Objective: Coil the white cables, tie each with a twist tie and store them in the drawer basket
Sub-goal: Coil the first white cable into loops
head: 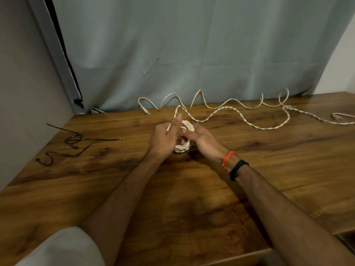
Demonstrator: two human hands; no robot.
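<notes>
A small coil of white twisted cable (183,147) is held above the wooden table (192,198) between both hands. My left hand (165,140) grips the coil's left side, with one finger raised and the cable running over it. My right hand (202,140) pinches the coil's top right. The uncoiled part of this twisted cable (249,122) trails right across the table. A second, plain white cable (201,96) lies in loops along the curtain at the back. Black twist ties (74,140) lie at the table's left.
A grey curtain (192,54) hangs behind the table. A wall closes off the left side. A dark opening (345,239) shows at the table's lower right edge. A pale rounded shape (63,248) sits at the bottom left.
</notes>
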